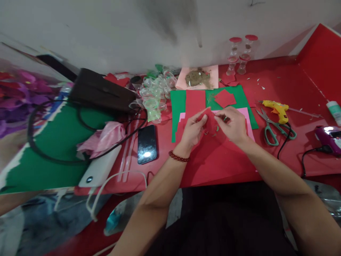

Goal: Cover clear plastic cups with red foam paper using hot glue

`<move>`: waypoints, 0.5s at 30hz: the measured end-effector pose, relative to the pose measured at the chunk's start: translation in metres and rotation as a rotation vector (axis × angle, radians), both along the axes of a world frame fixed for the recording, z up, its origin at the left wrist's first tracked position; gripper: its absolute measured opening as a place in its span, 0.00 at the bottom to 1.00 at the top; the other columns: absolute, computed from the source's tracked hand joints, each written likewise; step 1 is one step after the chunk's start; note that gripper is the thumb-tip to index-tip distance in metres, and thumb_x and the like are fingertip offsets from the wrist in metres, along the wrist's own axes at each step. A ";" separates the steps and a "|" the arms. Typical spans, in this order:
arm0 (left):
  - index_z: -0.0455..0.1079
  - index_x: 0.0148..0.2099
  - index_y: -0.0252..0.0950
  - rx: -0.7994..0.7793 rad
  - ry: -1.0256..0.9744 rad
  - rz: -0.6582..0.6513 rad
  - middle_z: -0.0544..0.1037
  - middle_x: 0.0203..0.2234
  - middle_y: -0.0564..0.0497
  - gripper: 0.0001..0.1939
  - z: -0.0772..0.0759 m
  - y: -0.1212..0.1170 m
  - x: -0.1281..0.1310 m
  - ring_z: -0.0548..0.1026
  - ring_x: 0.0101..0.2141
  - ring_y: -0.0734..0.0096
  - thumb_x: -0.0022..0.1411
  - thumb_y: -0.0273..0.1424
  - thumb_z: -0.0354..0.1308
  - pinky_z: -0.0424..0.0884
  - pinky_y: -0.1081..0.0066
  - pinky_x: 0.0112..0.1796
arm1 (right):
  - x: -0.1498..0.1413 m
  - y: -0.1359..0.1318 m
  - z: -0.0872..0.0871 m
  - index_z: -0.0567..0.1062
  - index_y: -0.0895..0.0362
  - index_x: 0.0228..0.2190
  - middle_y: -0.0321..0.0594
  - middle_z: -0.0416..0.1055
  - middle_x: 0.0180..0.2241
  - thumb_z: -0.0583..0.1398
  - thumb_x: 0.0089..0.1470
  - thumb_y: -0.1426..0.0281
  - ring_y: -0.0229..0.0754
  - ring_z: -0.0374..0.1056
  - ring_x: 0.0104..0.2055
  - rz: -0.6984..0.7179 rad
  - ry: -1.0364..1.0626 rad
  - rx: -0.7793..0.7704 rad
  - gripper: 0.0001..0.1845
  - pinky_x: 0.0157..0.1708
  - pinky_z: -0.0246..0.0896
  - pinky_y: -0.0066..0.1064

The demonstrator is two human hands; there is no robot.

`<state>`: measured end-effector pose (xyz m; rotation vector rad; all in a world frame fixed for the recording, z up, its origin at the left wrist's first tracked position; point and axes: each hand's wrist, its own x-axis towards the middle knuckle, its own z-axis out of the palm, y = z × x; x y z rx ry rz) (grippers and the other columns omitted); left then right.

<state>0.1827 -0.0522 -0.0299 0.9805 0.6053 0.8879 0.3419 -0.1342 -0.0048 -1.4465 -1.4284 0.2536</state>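
Over a stack of red sheets (pixel 213 160), my left hand (pixel 194 129) pinches a small red paper piece (pixel 211 117) between thumb and fingers. A bracelet of dark red beads circles the left wrist. My right hand (pixel 234 124) is closed in a pinch at the right edge of that same piece. Small green and red scraps (pixel 217 128) lie just below the fingertips. Beyond the hands are a red paper strip (pixel 195 99) and several cut red squares (pixel 225 98), lying on a green sheet (pixel 246 103). A pink sheet (pixel 250 124) shows beneath the red ones.
Green-handled scissors (pixel 271 133) and a yellow glue gun (pixel 278 108) lie to the right. Hourglass-like plastic pieces (pixel 243 64) stand behind. Sand (pixel 197 77) rests on pale pink paper. Leftward are clear plastic cups (pixel 154 92), a phone (pixel 147 144), cables and another person's blurred arm (pixel 12 151).
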 end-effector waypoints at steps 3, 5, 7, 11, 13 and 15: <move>0.84 0.56 0.43 0.048 -0.006 0.013 0.84 0.30 0.54 0.18 -0.003 0.003 -0.002 0.80 0.31 0.73 0.65 0.35 0.75 0.79 0.71 0.37 | -0.005 -0.002 -0.006 0.83 0.50 0.35 0.43 0.81 0.41 0.61 0.67 0.70 0.47 0.78 0.45 0.030 -0.154 0.094 0.10 0.48 0.75 0.41; 0.84 0.57 0.44 0.068 -0.005 0.023 0.81 0.28 0.55 0.18 -0.005 0.004 -0.003 0.76 0.27 0.76 0.65 0.37 0.75 0.75 0.74 0.33 | -0.006 -0.002 -0.011 0.83 0.49 0.36 0.44 0.82 0.43 0.60 0.69 0.70 0.48 0.79 0.49 0.042 -0.213 0.126 0.12 0.52 0.76 0.43; 0.84 0.57 0.45 0.090 -0.002 0.027 0.82 0.29 0.55 0.19 -0.006 0.004 -0.002 0.76 0.27 0.77 0.65 0.40 0.74 0.75 0.75 0.33 | -0.004 -0.001 -0.013 0.84 0.49 0.37 0.44 0.83 0.44 0.59 0.70 0.70 0.48 0.79 0.49 0.030 -0.242 0.139 0.13 0.53 0.76 0.44; 0.84 0.58 0.46 0.119 -0.010 -0.006 0.86 0.36 0.51 0.22 -0.007 0.001 0.002 0.82 0.35 0.71 0.64 0.45 0.74 0.79 0.71 0.40 | -0.002 0.001 -0.015 0.81 0.50 0.35 0.44 0.84 0.41 0.56 0.72 0.70 0.47 0.80 0.46 -0.055 -0.222 0.131 0.15 0.51 0.76 0.42; 0.83 0.60 0.44 0.101 -0.009 -0.032 0.87 0.41 0.49 0.23 -0.006 -0.001 0.004 0.84 0.41 0.66 0.65 0.45 0.73 0.81 0.67 0.44 | -0.003 0.002 -0.015 0.79 0.50 0.35 0.44 0.83 0.39 0.55 0.72 0.69 0.47 0.79 0.45 -0.083 -0.182 0.146 0.15 0.49 0.76 0.41; 0.82 0.61 0.43 0.077 0.010 -0.044 0.88 0.44 0.47 0.24 -0.004 -0.003 0.004 0.85 0.45 0.63 0.67 0.44 0.72 0.81 0.65 0.47 | -0.003 0.003 -0.015 0.79 0.51 0.37 0.44 0.82 0.39 0.57 0.72 0.67 0.46 0.78 0.43 -0.088 -0.133 0.168 0.12 0.46 0.75 0.40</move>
